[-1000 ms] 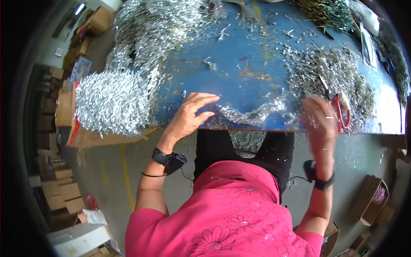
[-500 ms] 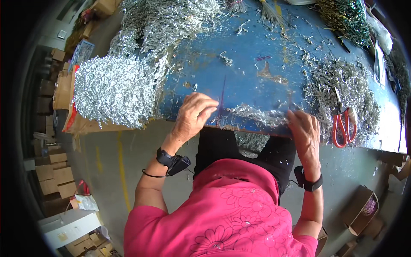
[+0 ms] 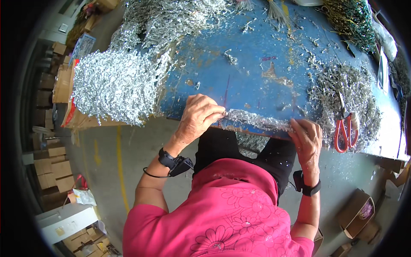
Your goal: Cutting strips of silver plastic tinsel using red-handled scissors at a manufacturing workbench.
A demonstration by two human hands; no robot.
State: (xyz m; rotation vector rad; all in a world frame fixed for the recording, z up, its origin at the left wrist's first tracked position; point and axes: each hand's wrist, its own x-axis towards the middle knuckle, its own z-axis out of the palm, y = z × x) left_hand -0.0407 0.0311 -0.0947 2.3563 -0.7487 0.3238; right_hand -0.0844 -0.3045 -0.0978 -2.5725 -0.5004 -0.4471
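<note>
Blue and scuffed, the worktable [image 3: 257,55] is littered with glittery scraps. At its near edge, around 6 o'clock, lies a strip of silver tinsel [image 3: 257,120], thin, crinkled and stretched sideways. The left hand [image 3: 198,118] pinches its 9 o'clock end with fingers closed on it; the right hand [image 3: 307,139] grips its 3 o'clock end. Red scissors [image 3: 346,130] rest just beyond the right hand at 3 o'clock. A big silver tinsel heap [image 3: 115,85] sits at 10 o'clock.

Right hand [image 3: 306,138] moved away from red scissors [image 3: 346,133] to table front edge [image 3: 257,130]; both hands now pinch silver strip [image 3: 257,120], left hand [image 3: 199,118] at its other end.
</note>
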